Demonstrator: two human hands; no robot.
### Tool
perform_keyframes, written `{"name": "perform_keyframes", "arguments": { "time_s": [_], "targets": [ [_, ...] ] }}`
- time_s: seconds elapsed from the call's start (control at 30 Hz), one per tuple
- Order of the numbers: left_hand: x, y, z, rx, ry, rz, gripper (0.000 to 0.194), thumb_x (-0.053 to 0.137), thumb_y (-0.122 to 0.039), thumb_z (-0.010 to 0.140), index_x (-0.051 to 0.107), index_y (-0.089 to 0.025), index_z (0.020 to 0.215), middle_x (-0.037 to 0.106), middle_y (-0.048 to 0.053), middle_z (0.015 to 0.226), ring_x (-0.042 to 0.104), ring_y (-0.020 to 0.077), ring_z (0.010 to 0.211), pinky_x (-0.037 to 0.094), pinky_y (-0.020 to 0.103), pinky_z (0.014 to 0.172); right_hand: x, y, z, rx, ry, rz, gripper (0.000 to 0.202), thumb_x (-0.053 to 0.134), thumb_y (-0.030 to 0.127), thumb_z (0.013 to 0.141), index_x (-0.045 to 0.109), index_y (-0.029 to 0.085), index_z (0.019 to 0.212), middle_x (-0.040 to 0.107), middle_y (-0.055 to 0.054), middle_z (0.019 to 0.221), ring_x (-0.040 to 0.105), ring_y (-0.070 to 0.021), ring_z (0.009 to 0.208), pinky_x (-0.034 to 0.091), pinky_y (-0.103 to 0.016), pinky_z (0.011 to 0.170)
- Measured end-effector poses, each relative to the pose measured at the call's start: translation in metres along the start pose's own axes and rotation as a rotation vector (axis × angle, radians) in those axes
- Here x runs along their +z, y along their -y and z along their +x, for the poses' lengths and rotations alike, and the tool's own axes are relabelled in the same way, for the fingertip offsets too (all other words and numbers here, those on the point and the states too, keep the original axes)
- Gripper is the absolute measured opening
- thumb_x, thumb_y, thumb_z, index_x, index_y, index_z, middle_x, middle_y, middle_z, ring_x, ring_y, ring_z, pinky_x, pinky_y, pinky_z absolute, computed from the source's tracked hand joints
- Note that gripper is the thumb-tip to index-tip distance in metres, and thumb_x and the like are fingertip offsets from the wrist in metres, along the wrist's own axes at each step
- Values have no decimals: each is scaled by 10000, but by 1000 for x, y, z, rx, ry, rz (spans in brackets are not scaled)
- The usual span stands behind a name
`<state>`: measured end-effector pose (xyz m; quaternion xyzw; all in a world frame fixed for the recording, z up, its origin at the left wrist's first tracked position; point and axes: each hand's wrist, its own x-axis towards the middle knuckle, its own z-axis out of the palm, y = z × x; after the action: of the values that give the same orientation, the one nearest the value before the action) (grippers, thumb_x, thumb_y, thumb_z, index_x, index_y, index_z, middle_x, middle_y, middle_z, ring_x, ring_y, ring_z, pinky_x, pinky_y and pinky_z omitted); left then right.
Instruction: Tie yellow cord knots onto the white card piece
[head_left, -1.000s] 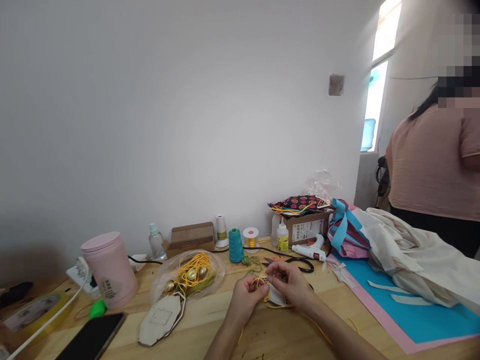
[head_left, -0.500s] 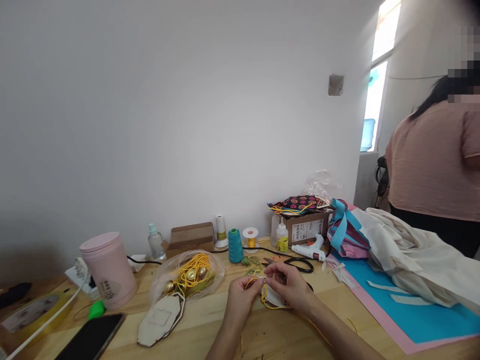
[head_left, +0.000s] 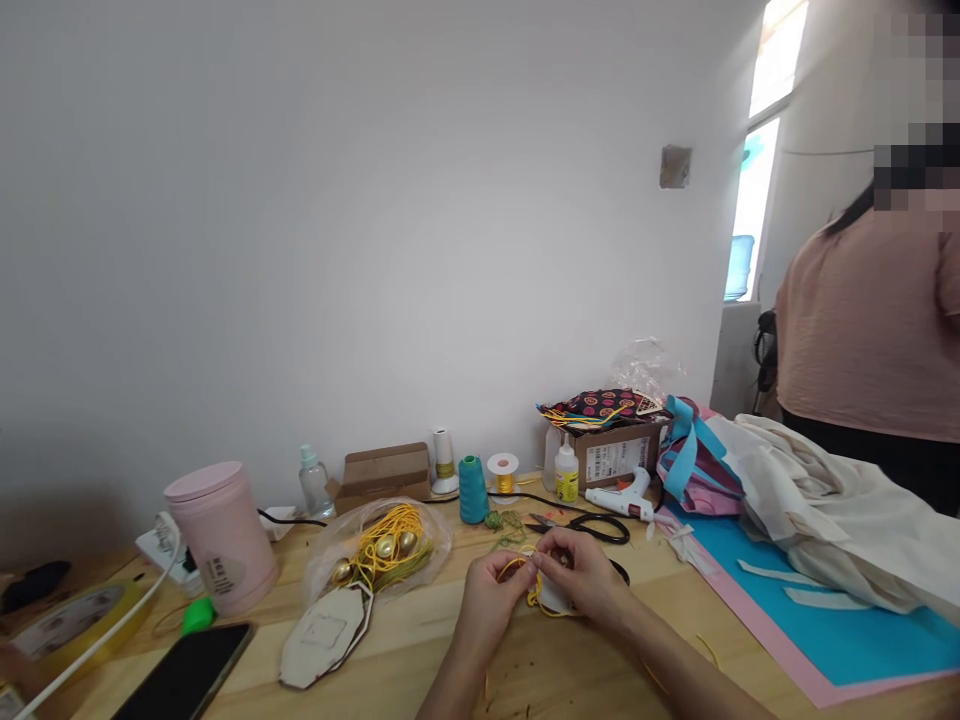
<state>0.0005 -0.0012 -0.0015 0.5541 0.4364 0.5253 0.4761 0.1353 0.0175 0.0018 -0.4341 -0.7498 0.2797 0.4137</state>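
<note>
"What was hidden there?"

"The right hand (head_left: 585, 578) covered one part of the white piece (head_left: 556, 598), and how the yellow cord (head_left: 533, 598) was looped was too small to tell."

"And the edges?"

"The bottom edge cut the phone (head_left: 187, 670), the right edge a person (head_left: 870, 330)."

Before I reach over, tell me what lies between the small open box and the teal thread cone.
Head view: a white spool with olive thread stands between box and cone, a black cable passing in front.
</note>
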Motion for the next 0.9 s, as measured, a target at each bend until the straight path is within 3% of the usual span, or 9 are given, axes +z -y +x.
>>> {"name": "perform_keyframes", "arguments": {
  "time_s": [0.3, 0.5, 0.6, 0.73, 0.9],
  "targets": [
    [0, -4, 0, 9, -94, 18, 204, 633, -297, 545, 661, -108, 616, 663, 57, 590, 571, 179, 575, 435, 259, 562, 2, -7, 1, 20, -29, 21, 160, 492, 298, 683, 568, 157, 686, 552, 10, 583, 474, -103, 527, 347, -189, 463],
    [0, -5, 0, 29, -81, 38, 188, 630, -285, 549, 659, -109, 609, 661, 51, 591, 571, 175, 580, 437, 252, 572, 4, -11, 3, 2, -27, 107, 152, 489, 253, 678, 531, 150, 781, 557, 1, 630, 497, -104, 564, 381, -194, 507],
    [0, -5, 1, 18, -108, 37, 193, 626, -292, 553, 649, -110, 613, 637, 34, 549, 545, 142, 513, 419, 220, 494, 3, -7, 2, -7, 8, 89, 173, 490, 263, 680, 532, 145, 798, 555, -4, 644, 489, -103, 569, 379, -192, 510],
    [-1, -2, 2, -57, -155, 32, 225, 616, -313, 557, 631, -99, 625, 535, -20, 422, 401, 62, 333, 273, 158, 308, 0, 4, -2, -20, 53, 18, 180, 481, 299, 692, 560, 156, 768, 556, 3, 633, 466, -99, 550, 350, -183, 486],
    [1, -1, 0, -121, -43, -6, 252, 622, -336, 545, 607, -88, 579, 520, -18, 426, 415, 61, 363, 289, 150, 314, -2, 0, -3, -13, 87, -25, 208, 420, 286, 730, 572, 153, 680, 557, 6, 601, 465, -104, 554, 327, -188, 487]
  ]
}}
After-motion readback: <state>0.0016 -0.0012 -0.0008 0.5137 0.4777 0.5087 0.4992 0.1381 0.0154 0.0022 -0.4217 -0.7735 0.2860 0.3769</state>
